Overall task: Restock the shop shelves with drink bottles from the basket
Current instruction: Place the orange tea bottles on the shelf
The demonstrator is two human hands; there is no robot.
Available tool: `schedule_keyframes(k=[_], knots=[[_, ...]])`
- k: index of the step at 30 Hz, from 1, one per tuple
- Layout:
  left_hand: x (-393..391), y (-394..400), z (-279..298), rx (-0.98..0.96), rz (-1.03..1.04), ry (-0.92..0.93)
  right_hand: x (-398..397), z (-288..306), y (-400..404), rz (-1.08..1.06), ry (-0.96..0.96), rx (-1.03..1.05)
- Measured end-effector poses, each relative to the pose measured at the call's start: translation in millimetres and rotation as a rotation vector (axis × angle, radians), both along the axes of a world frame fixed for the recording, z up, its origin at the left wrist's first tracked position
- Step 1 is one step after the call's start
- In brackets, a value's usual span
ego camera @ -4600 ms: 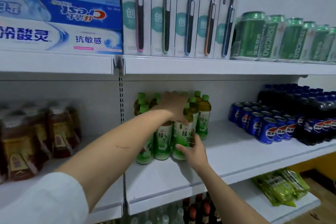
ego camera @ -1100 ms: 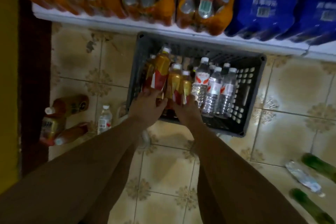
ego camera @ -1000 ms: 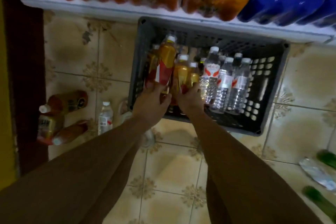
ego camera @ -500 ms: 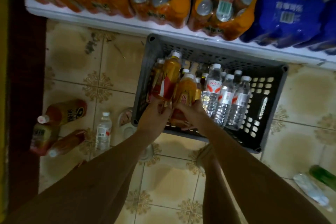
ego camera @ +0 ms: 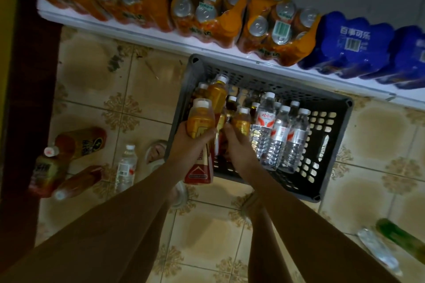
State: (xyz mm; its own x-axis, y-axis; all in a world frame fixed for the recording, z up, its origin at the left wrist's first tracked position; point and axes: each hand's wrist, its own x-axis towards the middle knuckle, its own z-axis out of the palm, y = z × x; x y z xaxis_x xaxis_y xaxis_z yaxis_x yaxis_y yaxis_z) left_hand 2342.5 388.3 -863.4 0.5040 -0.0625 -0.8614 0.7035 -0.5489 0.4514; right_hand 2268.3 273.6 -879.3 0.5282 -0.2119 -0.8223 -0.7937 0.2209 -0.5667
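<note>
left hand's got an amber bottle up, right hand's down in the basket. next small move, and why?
Probably close the right hand round the amber tea bottle that it touches in the grey basket and lift it straight up. The left hand already grips a raised amber bottle, and clear water bottles crowd the right side, so a tilted pull could knock them.

Blue shrink-wrapped pack (ego camera: 355,45) at right end of shelf edge (ego camera: 147,34): white print "百事可乐" above a barcode. Water bottle (ego camera: 264,126) in basket (ego camera: 331,165): red-and-white label, characters too small. Other labels blurred, unreadable.
</note>
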Motion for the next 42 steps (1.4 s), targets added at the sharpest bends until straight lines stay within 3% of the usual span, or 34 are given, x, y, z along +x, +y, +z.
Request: schedule_keyframes(k=[3, 5, 11, 18, 24, 31, 36, 42], knots=[[1, 12, -5, -0.012, -0.029, -0.059, 35, -26, 5, -0.145, 0.09, -0.196], [2, 19, -10, -0.029, -0.047, -0.082, 62, -48, 11, -0.186, 0.197, -0.208], [18, 40, -21, -0.015, -0.074, -0.106, 106, -93, 25, -0.004, 0.351, -0.331], [26, 53, -12, 0.059, -0.075, -0.125, 61, -80, 7, -0.159, 0.183, 0.031], [9, 33, 48, 0.069, -0.093, -0.123, -8, 14, -5, -0.386, 0.157, 0.331], [-40, 4, 189, 0.005, -0.111, -0.147, -89, 187, -42, -0.227, 0.046, 0.436], [-80, -24, 309, -0.133, -0.018, -0.162, -125, 314, -73, -0.079, -0.066, 0.34], [-97, -65, 426, -0.361, -0.115, -0.265, -153, 440, -98, -0.109, -0.234, 0.155]])
